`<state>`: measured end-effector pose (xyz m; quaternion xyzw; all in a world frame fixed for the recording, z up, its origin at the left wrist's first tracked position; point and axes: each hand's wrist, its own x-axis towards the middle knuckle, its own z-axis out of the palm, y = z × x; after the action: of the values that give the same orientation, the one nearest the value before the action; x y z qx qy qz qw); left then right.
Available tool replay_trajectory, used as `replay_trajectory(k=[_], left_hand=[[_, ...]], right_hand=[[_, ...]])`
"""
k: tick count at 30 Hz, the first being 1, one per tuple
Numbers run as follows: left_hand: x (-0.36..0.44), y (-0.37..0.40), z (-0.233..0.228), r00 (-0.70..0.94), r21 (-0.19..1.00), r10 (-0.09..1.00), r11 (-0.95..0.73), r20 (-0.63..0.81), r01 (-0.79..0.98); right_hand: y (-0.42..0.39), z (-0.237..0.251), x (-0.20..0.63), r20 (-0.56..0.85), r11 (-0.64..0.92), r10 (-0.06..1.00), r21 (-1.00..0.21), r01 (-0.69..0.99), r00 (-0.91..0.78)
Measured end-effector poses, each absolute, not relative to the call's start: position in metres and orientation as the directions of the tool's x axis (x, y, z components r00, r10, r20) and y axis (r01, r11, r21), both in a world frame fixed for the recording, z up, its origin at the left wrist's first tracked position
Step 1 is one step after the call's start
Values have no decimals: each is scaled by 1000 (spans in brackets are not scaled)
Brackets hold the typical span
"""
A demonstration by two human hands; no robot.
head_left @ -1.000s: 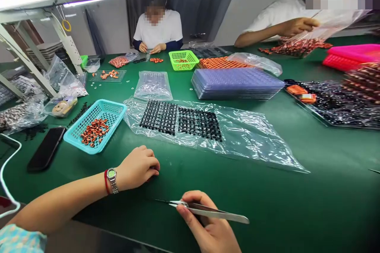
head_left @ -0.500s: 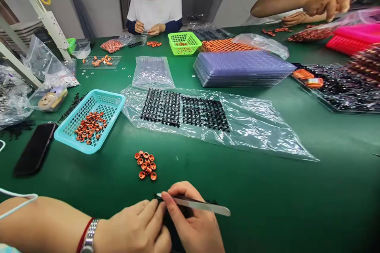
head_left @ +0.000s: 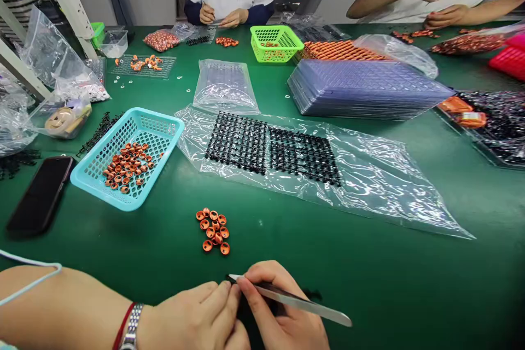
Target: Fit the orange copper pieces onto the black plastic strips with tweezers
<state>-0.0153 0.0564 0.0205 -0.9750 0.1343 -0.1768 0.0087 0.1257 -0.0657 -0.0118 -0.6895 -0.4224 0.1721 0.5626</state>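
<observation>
A pair of metal tweezers (head_left: pixel 299 302) is gripped between the thumb and fingers of my right hand (head_left: pixel 283 311). Their pointed end meets a small black part (head_left: pixel 230 279) at the fingertips of my left hand (head_left: pixel 205 314). My left fingers are closed on that part, which they mostly hide. A bit of black also shows behind my right hand. Just beyond both hands lies a loose pile of small orange cup-shaped pieces (head_left: pixel 210 232). More of these orange pieces (head_left: pixel 127 167) are heaped in a light blue basket (head_left: pixel 150 194).
Black lattice-like parts (head_left: pixel 237 142) lie in rows on a clear plastic sheet (head_left: pixel 394 191). Behind it stand stacked clear trays (head_left: pixel 365 93) and a green basket (head_left: pixel 274 57). A phone (head_left: pixel 41 194) rests at left. Two other people work across the table.
The view has tilted down and shifted, so the table things sit differently in it. My hands keep the same grip, with the tweezers still at the black part. One co-worker's hand has risen.
</observation>
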Motion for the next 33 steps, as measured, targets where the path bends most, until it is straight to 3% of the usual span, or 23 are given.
replay_trajectory(k=[6,13,16,18,21,24,26,28,31,33], left_hand=[[-16,56,22,899,-56,-253,-967,357,-250],[-15,59,32,936,-16,-266,-963,233,-270],[-14,65,42,946,70,-246,-961,212,-266],[-16,68,49,955,189,-210,-950,211,-250],[-23,65,57,980,548,3,-829,201,-110],[-29,51,53,941,877,332,-469,64,105],[-29,39,44,878,959,478,-241,-18,150],[-24,29,33,829,989,554,-65,-73,131],[-16,20,19,783,989,606,118,-140,85],[-12,17,14,768,987,623,146,-148,72]], right_hand=[[-60,-8,129,202,17,775,-954,300,598],[-54,0,128,136,31,743,-985,170,656],[-53,4,130,113,61,722,-993,100,683],[-53,6,132,142,127,691,-989,75,708],[-58,8,134,220,251,637,-965,71,739],[-68,7,132,281,351,609,-934,66,741],[-77,4,129,306,390,603,-919,62,737],[-87,-1,125,321,400,600,-914,73,733],[-99,-11,120,334,379,591,-918,112,734],[-104,-17,120,330,355,598,-926,128,731]])
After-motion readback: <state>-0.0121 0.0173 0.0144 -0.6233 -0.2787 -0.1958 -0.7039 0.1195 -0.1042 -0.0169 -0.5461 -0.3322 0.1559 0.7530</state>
